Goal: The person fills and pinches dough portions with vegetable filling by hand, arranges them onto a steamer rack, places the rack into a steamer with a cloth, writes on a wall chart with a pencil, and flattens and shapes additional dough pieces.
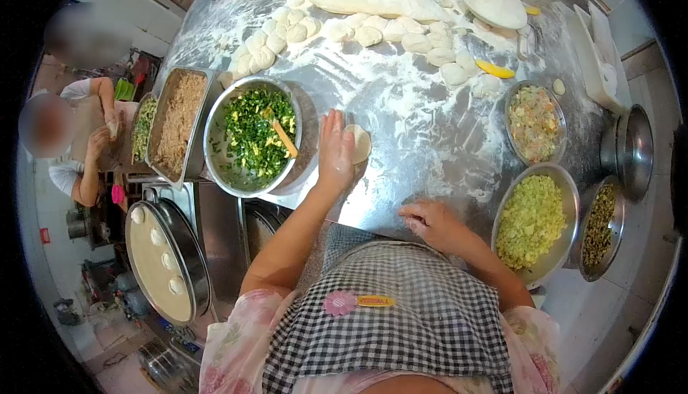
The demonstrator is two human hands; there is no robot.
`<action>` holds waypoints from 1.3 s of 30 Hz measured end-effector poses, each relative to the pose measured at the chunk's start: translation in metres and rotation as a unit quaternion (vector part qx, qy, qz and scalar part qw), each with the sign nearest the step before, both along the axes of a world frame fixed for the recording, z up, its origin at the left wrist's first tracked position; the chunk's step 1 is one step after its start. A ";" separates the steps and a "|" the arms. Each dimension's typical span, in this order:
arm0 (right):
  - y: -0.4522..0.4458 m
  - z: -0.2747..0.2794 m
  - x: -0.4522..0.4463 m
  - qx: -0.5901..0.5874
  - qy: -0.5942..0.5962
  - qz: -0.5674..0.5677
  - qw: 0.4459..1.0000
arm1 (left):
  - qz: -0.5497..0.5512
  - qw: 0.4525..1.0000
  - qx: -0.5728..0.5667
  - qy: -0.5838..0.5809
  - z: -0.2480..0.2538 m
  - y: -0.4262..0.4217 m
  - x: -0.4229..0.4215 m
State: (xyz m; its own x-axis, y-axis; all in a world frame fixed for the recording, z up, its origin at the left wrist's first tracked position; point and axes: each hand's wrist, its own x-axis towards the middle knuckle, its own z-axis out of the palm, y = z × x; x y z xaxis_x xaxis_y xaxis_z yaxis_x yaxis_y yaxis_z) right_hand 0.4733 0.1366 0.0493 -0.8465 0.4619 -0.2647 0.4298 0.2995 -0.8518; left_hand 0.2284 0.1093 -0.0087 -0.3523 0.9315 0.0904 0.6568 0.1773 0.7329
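My left hand [335, 154] is stretched out flat at the middle of the steel table, fingers straight and close together. A flat round dough wrapper [362, 144] lies against its right side, partly covered by the hand. Just left of that hand stands a metal bowl [212, 157] of chopped greens with yellow bits [247, 132] and a wooden-handled utensil [284, 139]. My right hand [436, 225] is over the table's front edge, its fingers curled in, with nothing visible in them.
Dough pieces [369, 35] and a long dough roll [373, 0] lie on the floured table [423, 121]. A yellow scraper [494, 70] is beyond. Filling bowls [573, 233] stand right. At left are a meat tray [212, 96], a round pan [193, 301] with buns, and co-workers [79, 150].
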 end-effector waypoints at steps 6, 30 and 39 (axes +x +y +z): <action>-0.004 0.002 -0.002 -0.001 0.002 0.012 1.000 | -0.141 0.956 -0.066 0.249 -0.019 -0.012 0.007; -0.018 0.069 -0.192 0.009 0.160 -0.055 0.985 | 0.052 0.884 0.058 -0.461 0.086 -0.110 -0.068; -0.003 0.008 -0.297 0.538 -0.051 0.145 0.829 | 0.070 0.903 0.250 -0.343 0.029 -0.130 -0.155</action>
